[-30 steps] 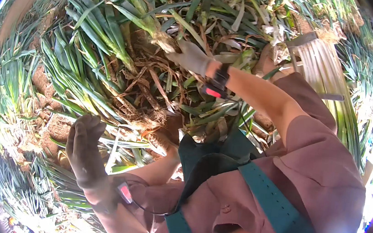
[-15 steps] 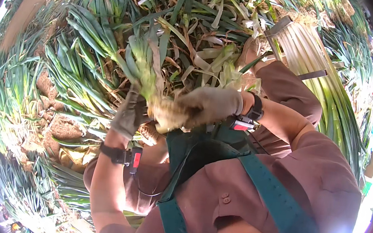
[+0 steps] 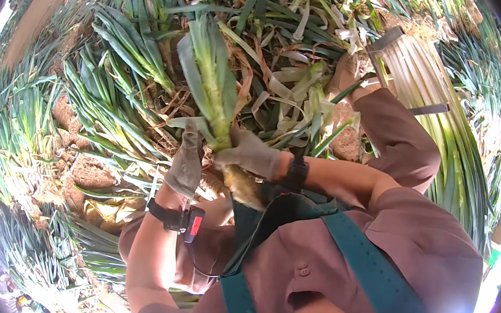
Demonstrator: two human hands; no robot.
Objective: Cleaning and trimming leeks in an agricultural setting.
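Note:
A leek slants across in front of me, its green leaves fanned away and its pale root end, blurred, toward my lap. My gloved right hand is closed around its shank, just above the roots. On the left of the shank, my gloved left hand has its fingers together, pointing up, at a loose outer leaf bent out from the leek. How firmly they pinch that leaf is partly hidden.
Trimmed leaves litter the ground ahead. More leeks lie in rows at left beside soil clods. On the right, a metal-framed rack holds a bundle of cleaned leeks. My bent leg is next to it.
My right hand has moved from the root end up to the shank. My left hand has come off the shank to an outer leaf. The leek's leaves now show more fully.

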